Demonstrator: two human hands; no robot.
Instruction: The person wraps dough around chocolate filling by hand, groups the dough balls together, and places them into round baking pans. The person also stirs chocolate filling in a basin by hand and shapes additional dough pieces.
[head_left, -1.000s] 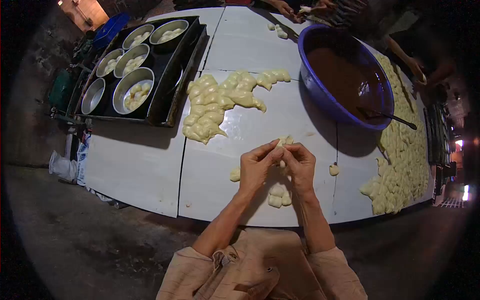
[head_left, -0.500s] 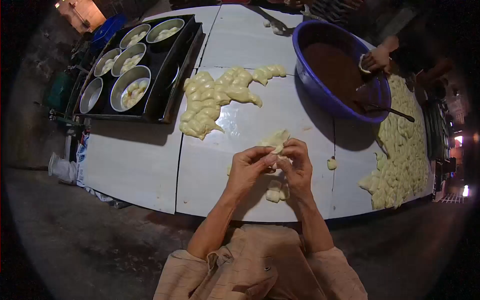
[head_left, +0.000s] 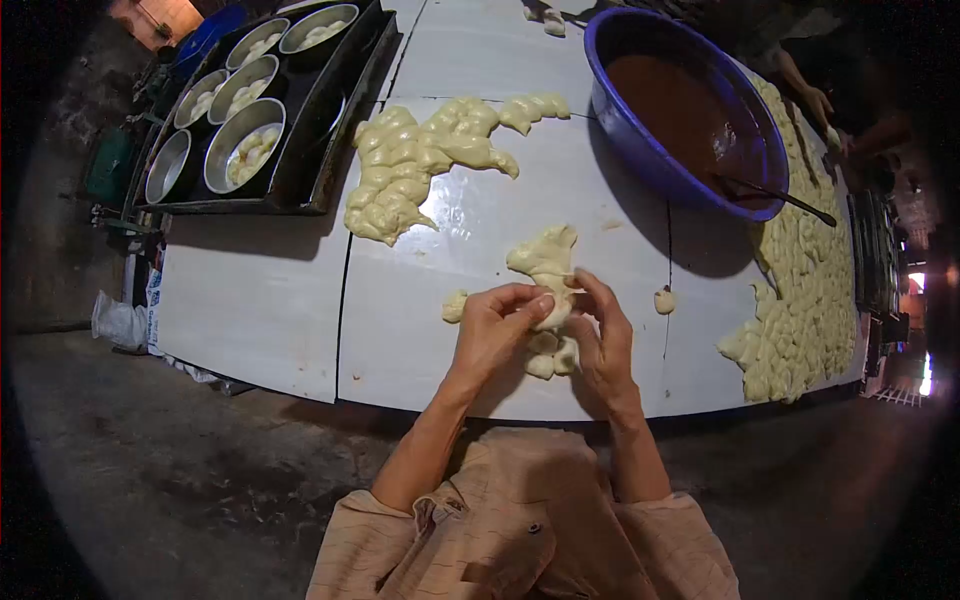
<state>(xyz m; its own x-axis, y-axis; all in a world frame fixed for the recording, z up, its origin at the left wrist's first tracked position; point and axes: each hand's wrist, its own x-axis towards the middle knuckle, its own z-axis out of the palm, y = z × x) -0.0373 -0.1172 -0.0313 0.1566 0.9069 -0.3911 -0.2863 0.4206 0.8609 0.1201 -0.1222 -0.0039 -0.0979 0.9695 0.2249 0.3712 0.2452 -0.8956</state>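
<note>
A pale yellow dough piece (head_left: 547,256) stretches forward from between my hands over the white table (head_left: 270,340). My left hand (head_left: 497,330) pinches its near end between thumb and fingers. On the other side of that dough, my right hand (head_left: 603,340) has its fingers curled against it, the thumb lower down. Small dough lumps (head_left: 543,362) lie on the table just below and between the hands. One more small lump (head_left: 454,306) sits left of my left hand, and another (head_left: 665,300) lies to the right of my right hand.
A large dough sheet (head_left: 395,165) lies ahead-left. Beyond it, a black tray (head_left: 325,150) holds round metal pans (head_left: 222,160). At the right are a purple basin (head_left: 640,150) of brown filling with a utensil (head_left: 780,197), more dough (head_left: 800,320) and another person's hand (head_left: 818,105).
The view has tilted, so the table sits higher. The dough between my hands now extends further forward, and my right hand's fingers have spread. The other person's hand has left the basin's rim.
</note>
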